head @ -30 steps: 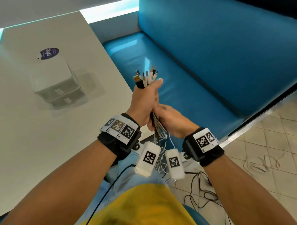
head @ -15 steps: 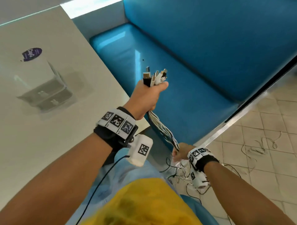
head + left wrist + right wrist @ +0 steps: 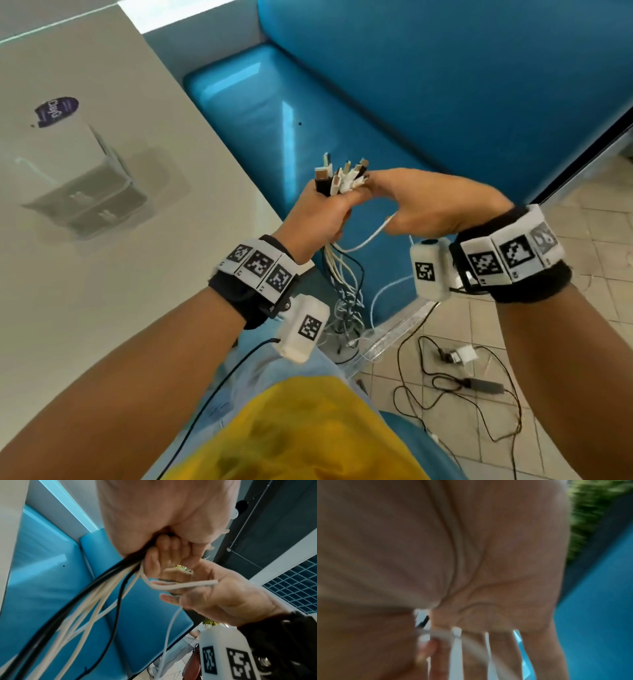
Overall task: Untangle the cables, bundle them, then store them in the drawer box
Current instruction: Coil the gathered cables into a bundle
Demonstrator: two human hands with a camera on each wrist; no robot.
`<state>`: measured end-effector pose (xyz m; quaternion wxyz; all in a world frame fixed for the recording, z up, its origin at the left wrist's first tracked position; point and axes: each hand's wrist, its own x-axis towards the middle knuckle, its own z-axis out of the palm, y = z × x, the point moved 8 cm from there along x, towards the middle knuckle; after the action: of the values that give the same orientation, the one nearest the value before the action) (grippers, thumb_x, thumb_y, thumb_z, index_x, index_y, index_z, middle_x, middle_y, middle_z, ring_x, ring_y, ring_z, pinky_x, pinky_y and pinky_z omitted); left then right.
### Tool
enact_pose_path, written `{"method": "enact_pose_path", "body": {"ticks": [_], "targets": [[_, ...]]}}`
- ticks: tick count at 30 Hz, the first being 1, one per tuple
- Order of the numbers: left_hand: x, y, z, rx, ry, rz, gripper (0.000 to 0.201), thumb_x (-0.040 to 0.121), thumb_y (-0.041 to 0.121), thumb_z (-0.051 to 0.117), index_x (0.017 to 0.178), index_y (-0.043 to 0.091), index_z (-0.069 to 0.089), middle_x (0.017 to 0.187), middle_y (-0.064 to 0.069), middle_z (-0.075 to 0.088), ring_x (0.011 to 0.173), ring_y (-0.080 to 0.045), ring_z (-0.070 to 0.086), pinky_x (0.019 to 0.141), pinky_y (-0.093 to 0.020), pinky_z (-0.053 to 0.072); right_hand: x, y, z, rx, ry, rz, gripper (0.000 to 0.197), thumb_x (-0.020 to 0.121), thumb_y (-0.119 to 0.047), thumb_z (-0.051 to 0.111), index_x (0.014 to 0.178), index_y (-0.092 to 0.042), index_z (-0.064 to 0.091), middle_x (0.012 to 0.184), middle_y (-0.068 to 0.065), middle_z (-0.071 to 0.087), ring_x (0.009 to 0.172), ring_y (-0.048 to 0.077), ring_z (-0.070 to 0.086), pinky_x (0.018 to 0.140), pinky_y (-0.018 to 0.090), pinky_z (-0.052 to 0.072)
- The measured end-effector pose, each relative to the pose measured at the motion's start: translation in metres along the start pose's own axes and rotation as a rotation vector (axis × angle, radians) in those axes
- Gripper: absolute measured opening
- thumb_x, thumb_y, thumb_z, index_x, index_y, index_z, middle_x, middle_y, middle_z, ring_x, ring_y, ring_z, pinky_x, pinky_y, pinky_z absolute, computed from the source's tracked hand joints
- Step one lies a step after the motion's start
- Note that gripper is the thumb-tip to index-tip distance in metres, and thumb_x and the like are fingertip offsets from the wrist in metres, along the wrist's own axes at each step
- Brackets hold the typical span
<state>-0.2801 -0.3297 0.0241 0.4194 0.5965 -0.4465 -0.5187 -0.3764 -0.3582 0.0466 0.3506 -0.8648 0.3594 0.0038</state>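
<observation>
My left hand (image 3: 325, 216) grips a bundle of black and white cables (image 3: 339, 178) in a fist, with the connector ends sticking up above it. The loose strands (image 3: 346, 284) hang down toward the floor. My right hand (image 3: 428, 205) is level with the left one, its fingertips by the connectors. It holds a loop of one white cable (image 3: 366, 240) that runs out from under the left fist. In the left wrist view that white cable (image 3: 185, 585) lies across the right hand's fingers (image 3: 175, 574). The translucent drawer box (image 3: 85, 202) stands on the white table (image 3: 137, 308) at the left, both drawers shut.
A blue padded bench (image 3: 411, 102) fills the space behind and below my hands. On the tiled floor at the right lie thin black cables (image 3: 428, 387), a white charger (image 3: 462, 356) and a black adapter (image 3: 483, 385). The right wrist view is blurred.
My right hand slid down the hanging cables toward the floor, then rose beside the left fist, bringing a loop of white cable. The left hand kept its grip on the bundle.
</observation>
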Motion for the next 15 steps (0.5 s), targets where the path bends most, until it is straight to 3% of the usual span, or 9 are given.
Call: {"method": "enact_pose_path", "body": {"ticks": [3,6,8,10,11,13,15], "targets": [[0.0,0.005,-0.017,0.018,0.057,0.04,0.034,0.091,0.011,0.058,0.062,0.023,0.045,0.042,0.009,0.028,0.037,-0.008,0.024,0.041,-0.023,0.021,-0.004,0.005,0.002,-0.148,-0.126,0.101,0.097,0.073,-0.016,0.074,0.148,-0.042,0.017,0.151,-0.01,0.037,0.132,0.016,0.046,0.11,0.038,0.037],[-0.002,0.013,-0.023,0.033,0.064,0.084,0.029,0.084,0.005,0.058,0.064,0.021,0.045,0.046,0.006,0.03,0.041,-0.011,0.026,0.045,-0.026,0.023,-0.005,-0.021,-0.006,-0.017,-0.084,-0.056,0.115,0.065,-0.05,0.082,0.151,-0.041,0.005,0.156,-0.019,0.024,0.14,-0.002,0.027,0.116,0.029,0.025],[-0.004,0.017,-0.021,0.008,0.037,0.123,0.015,0.075,0.008,0.055,0.067,0.017,0.047,0.051,0.003,0.033,0.045,-0.011,0.028,0.047,-0.026,0.024,0.002,-0.042,-0.016,0.137,0.055,-0.14,0.11,0.065,-0.063,0.075,0.152,-0.033,0.013,0.154,-0.011,0.031,0.138,-0.004,0.029,0.116,0.028,0.027],[-0.006,0.02,-0.017,0.048,0.011,0.13,0.01,0.07,0.014,0.049,0.064,0.017,0.042,0.048,0.007,0.032,0.043,-0.008,0.026,0.044,-0.022,0.022,0.014,-0.056,-0.025,0.275,0.221,-0.15,0.093,0.071,-0.066,0.068,0.147,-0.029,0.03,0.14,0.0,0.05,0.128,0.002,0.046,0.105,0.027,0.04],[-0.007,0.021,-0.016,0.073,0.016,0.121,0.011,0.072,0.017,0.048,0.064,0.018,0.041,0.048,0.008,0.031,0.042,-0.007,0.026,0.042,-0.02,0.022,0.021,-0.062,-0.028,0.329,0.294,-0.158,0.075,0.076,-0.065,0.064,0.138,-0.027,0.044,0.123,-0.002,0.06,0.113,0.002,0.056,0.093,0.026,0.046],[-0.005,0.025,-0.012,0.061,0.021,0.135,0.025,0.088,0.012,0.051,0.068,0.018,0.037,0.05,0.004,0.029,0.035,-0.002,0.03,0.038,-0.015,0.026,0.03,-0.077,-0.032,0.24,0.392,-0.156,0.044,0.087,-0.059,0.05,0.101,-0.02,0.064,0.089,-0.005,0.066,0.083,0.008,0.062,0.075,0.031,0.048],[-0.004,0.025,-0.012,-0.031,0.033,0.118,0.036,0.1,-0.003,0.038,0.072,0.019,0.034,0.053,0.002,0.033,0.033,0.006,0.036,0.036,-0.007,0.029,0.037,-0.085,-0.026,0.008,0.388,-0.107,0.051,0.095,-0.053,0.042,0.083,-0.01,0.064,0.079,0.0,0.067,0.078,0.02,0.06,0.075,0.036,0.047]]}}
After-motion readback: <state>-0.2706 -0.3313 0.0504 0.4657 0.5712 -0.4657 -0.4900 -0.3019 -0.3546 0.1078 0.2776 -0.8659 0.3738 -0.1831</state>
